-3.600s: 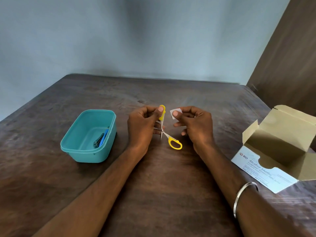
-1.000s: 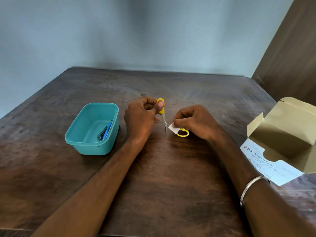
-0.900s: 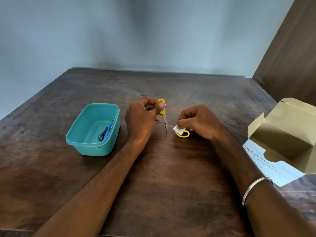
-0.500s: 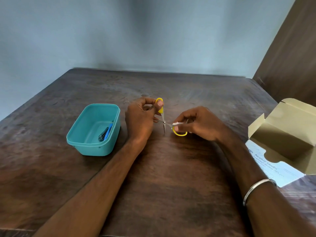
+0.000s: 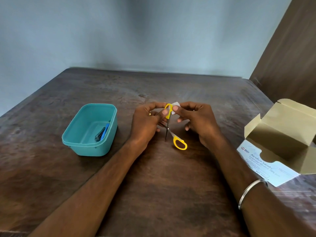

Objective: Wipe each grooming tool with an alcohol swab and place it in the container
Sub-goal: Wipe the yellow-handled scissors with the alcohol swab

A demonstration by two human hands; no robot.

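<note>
Far left of the fingers there's a teal plastic container (image 5: 89,132) sitting on the dark wooden table (image 5: 162,185). Inside it, against the right wall, lie a metal nail clipper (image 5: 99,134) and something blue (image 5: 104,131) right beside it, can't tell what exactly.

Next over, the left hand (image 5: 145,123) has its fingers curled round the upper yellow loop of the scissors (image 5: 168,129), thumb pressed on the loop. The scissors are spread open: one yellow handle up between the two sets of fingertips, the other yellow loop hanging low, below and to the right of the left thumb. The blade tips point down toward the table, and I can't tell if they touch it.

The right hand (image 5: 198,120) pinches a small white alcohol swab (image 5: 175,106) between thumb and forefinger, pushed right up against that upper handle. Its other fingers are loosely bent. A plain metal bangle (image 5: 251,192) sits on the right wrist.

Well to the right of the fingers is an open cardboard box (image 5: 282,139), flaps up. The white printed panel reads "BD", "Alcohol Swabs", then "Isopropyl Alcohol 70%". Smaller lines below are too blurry, apart from a "REF" bit.
</note>
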